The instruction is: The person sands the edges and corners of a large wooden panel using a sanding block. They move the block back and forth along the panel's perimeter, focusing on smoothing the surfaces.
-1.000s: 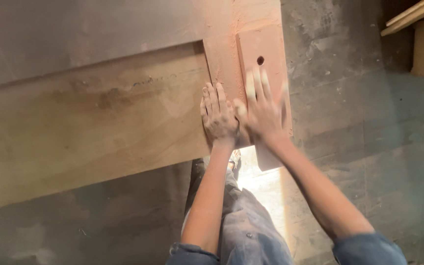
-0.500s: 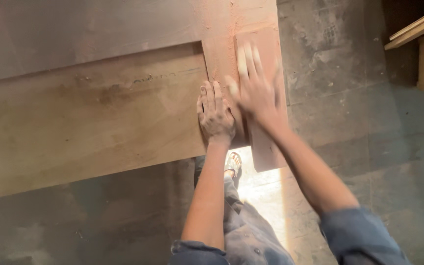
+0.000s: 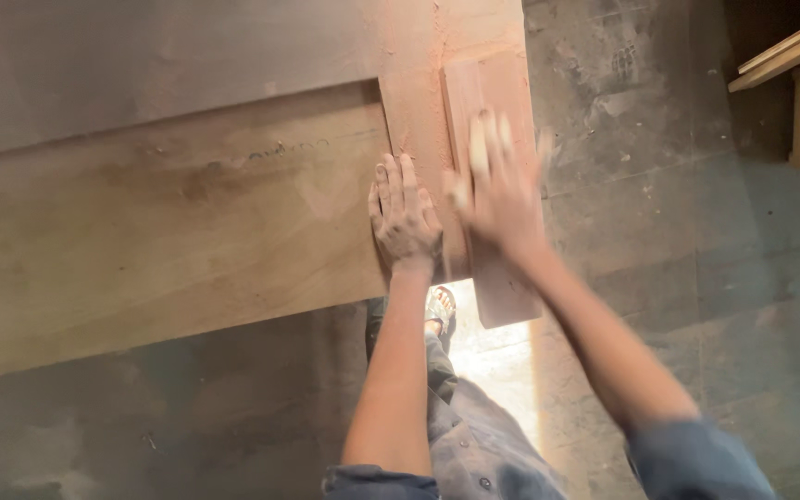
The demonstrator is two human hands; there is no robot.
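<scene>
Change: over the last second the right hand [image 3: 497, 190] has slid up the small board [image 3: 493, 185] toward the far edge of the panel [image 3: 168, 231]; it is motion-blurred now, and the hole seen earlier in the board is covered by it.
Meaning: the board looks to be rubbed or pressed along the panel's reddish strip [image 3: 414, 102]; the left hand [image 3: 405, 218] has barely shifted, so it seems to steady the work.
Right hand: fingers spread, flat on top of the board, not gripping.
Left hand: fingers together, palm down on the strip, just beside the board's left edge.
Board: lies at the panel's right edge, its near end overhanging the panel's near edge above the floor [image 3: 659, 185].
</scene>
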